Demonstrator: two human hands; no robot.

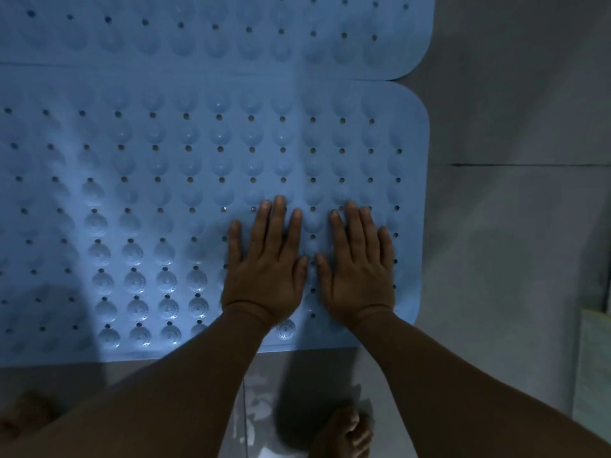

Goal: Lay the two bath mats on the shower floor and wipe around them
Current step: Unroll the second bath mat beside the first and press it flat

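Note:
Two light blue bath mats with round bumps and small holes lie flat on the shower floor. The near mat [148,193] fills the middle of the view. The far mat [198,34] lies beyond it, their long edges meeting. My left hand [264,269] and my right hand [360,269] press side by side on the near mat's right front part, palms down, fingers straight and slightly spread. Neither hand holds anything.
Grey floor tiles [512,226] run along the right of the mats, with a grout line. A wet tile strip [297,391] lies in front of the near mat. My bare foot [344,431] stands at the bottom. A pale object [595,365] sits at the right edge.

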